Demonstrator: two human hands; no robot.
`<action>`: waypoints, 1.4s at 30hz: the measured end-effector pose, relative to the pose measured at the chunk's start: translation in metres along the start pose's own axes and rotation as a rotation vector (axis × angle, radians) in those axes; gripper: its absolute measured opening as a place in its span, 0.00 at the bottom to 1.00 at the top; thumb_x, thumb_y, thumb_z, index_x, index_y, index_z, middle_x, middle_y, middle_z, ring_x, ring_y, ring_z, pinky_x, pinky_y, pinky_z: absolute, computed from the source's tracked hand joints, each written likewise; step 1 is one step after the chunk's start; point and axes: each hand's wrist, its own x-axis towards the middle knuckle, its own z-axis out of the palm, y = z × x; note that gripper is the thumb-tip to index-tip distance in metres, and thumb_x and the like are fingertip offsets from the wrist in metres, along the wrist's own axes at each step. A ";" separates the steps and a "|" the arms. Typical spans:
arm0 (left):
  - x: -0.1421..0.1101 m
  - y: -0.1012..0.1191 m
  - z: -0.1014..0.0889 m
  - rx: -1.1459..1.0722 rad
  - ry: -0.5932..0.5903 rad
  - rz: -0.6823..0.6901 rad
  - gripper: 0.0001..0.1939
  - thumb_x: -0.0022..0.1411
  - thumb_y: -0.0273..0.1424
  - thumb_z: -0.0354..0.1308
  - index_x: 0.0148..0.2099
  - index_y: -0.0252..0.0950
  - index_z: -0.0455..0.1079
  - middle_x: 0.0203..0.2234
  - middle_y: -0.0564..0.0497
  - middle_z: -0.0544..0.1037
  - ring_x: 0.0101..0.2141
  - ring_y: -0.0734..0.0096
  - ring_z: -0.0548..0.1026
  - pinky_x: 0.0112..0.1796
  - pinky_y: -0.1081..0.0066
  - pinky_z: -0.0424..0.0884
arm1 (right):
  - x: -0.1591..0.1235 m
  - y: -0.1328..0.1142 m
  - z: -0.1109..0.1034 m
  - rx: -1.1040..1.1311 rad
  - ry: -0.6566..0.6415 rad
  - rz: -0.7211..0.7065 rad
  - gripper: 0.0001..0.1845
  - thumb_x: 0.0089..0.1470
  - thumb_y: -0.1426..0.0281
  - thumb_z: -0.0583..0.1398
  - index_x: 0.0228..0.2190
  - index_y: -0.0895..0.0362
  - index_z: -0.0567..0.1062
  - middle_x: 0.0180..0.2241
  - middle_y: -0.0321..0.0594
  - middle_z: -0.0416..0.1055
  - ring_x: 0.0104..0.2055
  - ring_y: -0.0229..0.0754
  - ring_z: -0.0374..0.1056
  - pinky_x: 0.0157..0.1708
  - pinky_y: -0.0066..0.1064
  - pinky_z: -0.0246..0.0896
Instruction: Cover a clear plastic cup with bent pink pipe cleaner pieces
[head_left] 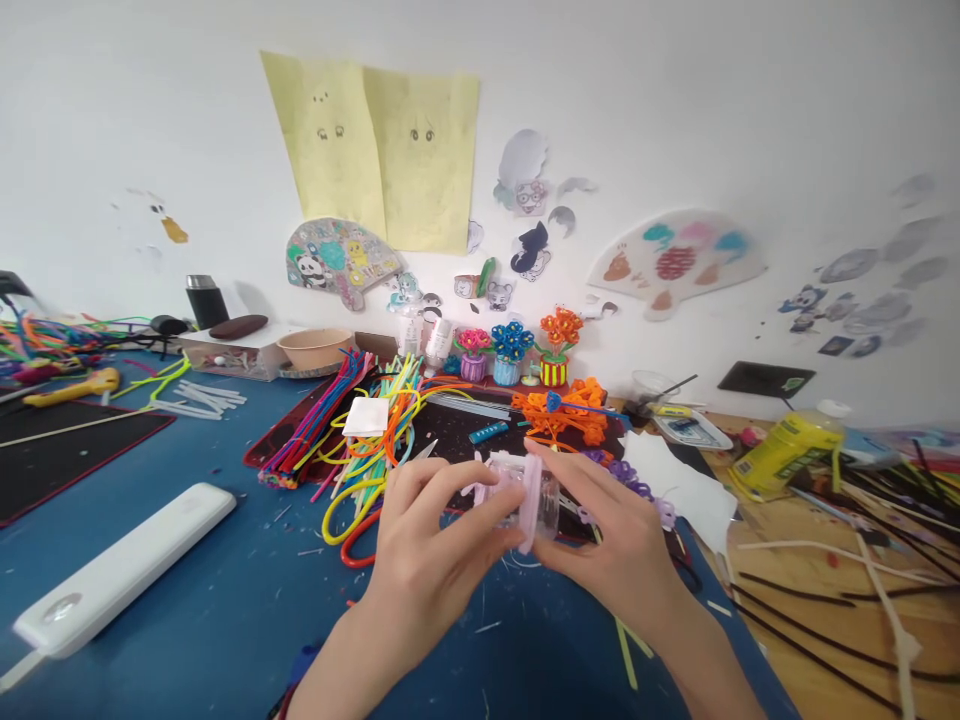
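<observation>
Over the blue mat, both hands grip a small clear plastic cup (550, 505) lying on its side, with pale lilac pipe cleaner (531, 500) wound around it. My left hand (427, 535) pinches the wound part, thumb and fingers closed around it. Closed on the cup from the other side is my right hand (611, 540), fingers above and thumb below. Part of the cup is covered by my fingers. Just beyond lie a bundle of orange pipe-cleaner loops (566, 412) and some purple pipe-cleaner loops (626, 475), partly behind my right hand.
Coloured pipe cleaners (375, 420) are heaped on a dark tray at the back. Three potted pipe-cleaner flowers (510, 350) stand by the wall. A long white device (127, 565) lies left; a yellow bottle (787, 450) leans at right. A scissor blade tip (427, 450) shows behind my left hand.
</observation>
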 end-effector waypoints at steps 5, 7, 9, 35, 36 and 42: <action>-0.002 0.002 0.000 0.050 0.011 0.024 0.12 0.58 0.25 0.62 0.45 0.43 0.75 0.38 0.49 0.77 0.38 0.65 0.67 0.40 0.65 0.64 | 0.001 -0.001 0.001 -0.027 -0.005 -0.036 0.31 0.53 0.76 0.58 0.58 0.54 0.61 0.50 0.44 0.69 0.51 0.44 0.67 0.51 0.34 0.64; -0.002 0.002 0.000 0.031 0.008 0.009 0.12 0.58 0.24 0.62 0.45 0.42 0.75 0.37 0.49 0.77 0.38 0.65 0.66 0.39 0.65 0.64 | 0.001 -0.001 0.002 -0.031 -0.005 -0.041 0.31 0.53 0.76 0.58 0.58 0.55 0.62 0.49 0.44 0.69 0.51 0.43 0.67 0.51 0.33 0.64; -0.003 0.003 -0.001 0.019 0.005 -0.003 0.13 0.58 0.24 0.62 0.45 0.42 0.75 0.37 0.49 0.77 0.37 0.65 0.65 0.39 0.65 0.63 | 0.001 -0.001 0.003 -0.031 -0.006 -0.039 0.30 0.53 0.77 0.58 0.58 0.56 0.62 0.49 0.44 0.69 0.50 0.43 0.67 0.50 0.33 0.65; -0.002 0.020 0.012 0.007 0.030 -0.194 0.05 0.59 0.22 0.59 0.36 0.37 0.71 0.28 0.51 0.74 0.30 0.70 0.67 0.32 0.69 0.60 | 0.002 0.002 0.013 -0.305 0.128 -0.157 0.30 0.58 0.71 0.59 0.60 0.60 0.58 0.47 0.51 0.70 0.49 0.50 0.67 0.50 0.40 0.63; -0.003 0.021 0.013 0.010 0.017 -0.204 0.04 0.60 0.23 0.58 0.36 0.37 0.71 0.28 0.51 0.74 0.29 0.70 0.68 0.32 0.68 0.60 | 0.002 0.002 0.014 -0.311 0.135 -0.157 0.31 0.58 0.71 0.60 0.60 0.60 0.58 0.47 0.52 0.69 0.49 0.50 0.67 0.50 0.40 0.63; -0.006 0.021 0.017 0.018 -0.025 -0.278 0.03 0.60 0.24 0.58 0.36 0.37 0.70 0.30 0.51 0.75 0.31 0.67 0.69 0.33 0.67 0.62 | 0.002 0.002 0.016 -0.366 0.185 -0.198 0.30 0.58 0.68 0.60 0.59 0.65 0.60 0.46 0.54 0.70 0.48 0.50 0.67 0.50 0.39 0.62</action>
